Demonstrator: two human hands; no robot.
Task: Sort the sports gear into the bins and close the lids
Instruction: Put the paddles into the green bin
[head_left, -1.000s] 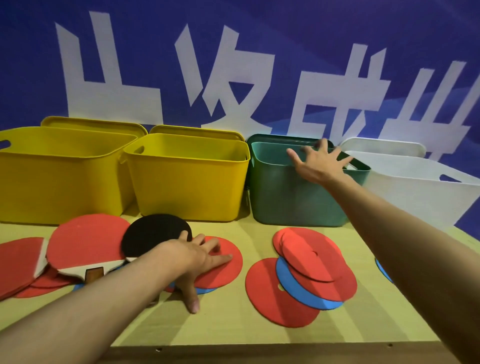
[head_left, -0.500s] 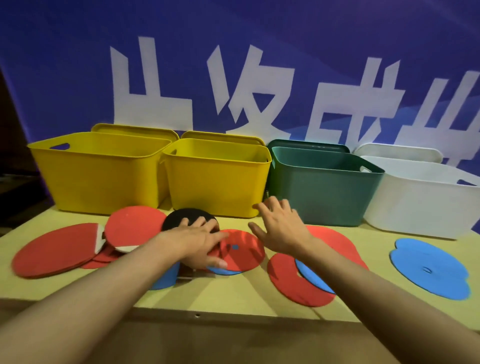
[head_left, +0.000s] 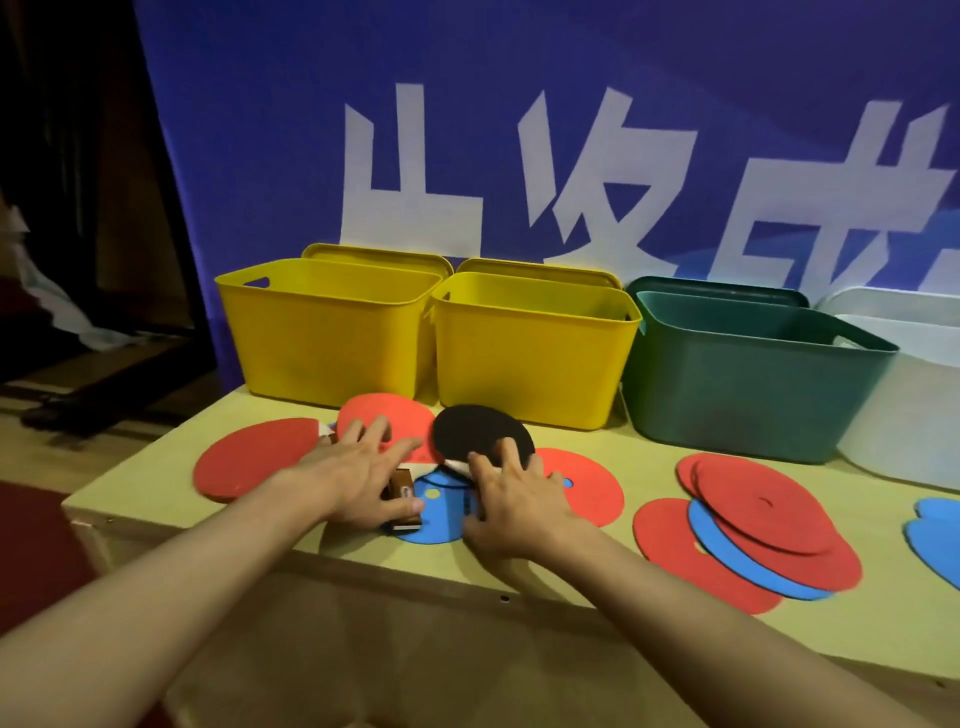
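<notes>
both hands are down on the pile of paddles near the front edge of the wooden table (head_left: 883, 613). the left hand (head_left: 358, 480) lies over the red paddle (head_left: 387, 415), fingers spread and mostly straight across the blade, thumb down by the brown handle (head_left: 402, 488), can't really tell if it's actually gripping it or just resting there. the right hand (head_left: 511, 491) has its fingers curled a bit onto the near edge of the black paddle (head_left: 478, 431), right where blade meets handle, looks like touching more than a proper pinch. under both hands there's a blue disc (head_left: 436, 512) and beside it a red disc (head_left: 589, 488). another red paddle (head_left: 254, 457) lies flat off to the left. on the right there's a stack of red and blue discs (head_left: 753, 525), and one more blue disc (head_left: 937, 530) at the far right edge. along the back, all open: two yellow bins (head_left: 332, 338) (head_left: 530, 358), a green bin (head_left: 743, 384) and a white bin (head_left: 914, 415), each with its lid standing behind it against the blue banner (head_left: 519, 130).
</notes>
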